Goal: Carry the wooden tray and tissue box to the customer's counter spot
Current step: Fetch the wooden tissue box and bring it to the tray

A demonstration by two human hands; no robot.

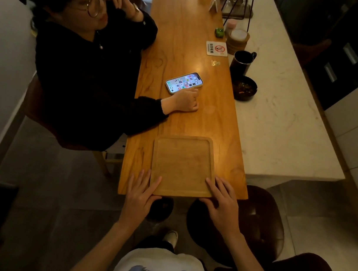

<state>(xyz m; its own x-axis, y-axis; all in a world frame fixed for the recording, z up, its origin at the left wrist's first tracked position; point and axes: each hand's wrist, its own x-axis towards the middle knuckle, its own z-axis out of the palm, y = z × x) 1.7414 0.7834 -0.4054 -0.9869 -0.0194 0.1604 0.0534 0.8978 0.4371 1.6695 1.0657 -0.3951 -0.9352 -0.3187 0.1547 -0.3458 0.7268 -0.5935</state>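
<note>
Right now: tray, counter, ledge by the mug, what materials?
Tray: pale matte wood, faint grain, apparently unvarnished. Counter: warmer wood, glossy; shows lamp glare and knots. Ledge: white with grey veins, probably marble or an imitation.

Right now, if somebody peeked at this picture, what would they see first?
Probably the lit phone glowing on the wooden counter, beside a seated person's hand. Next, the empty wooden tray at the counter's near end, with the left hand and right hand on its corners.
</note>
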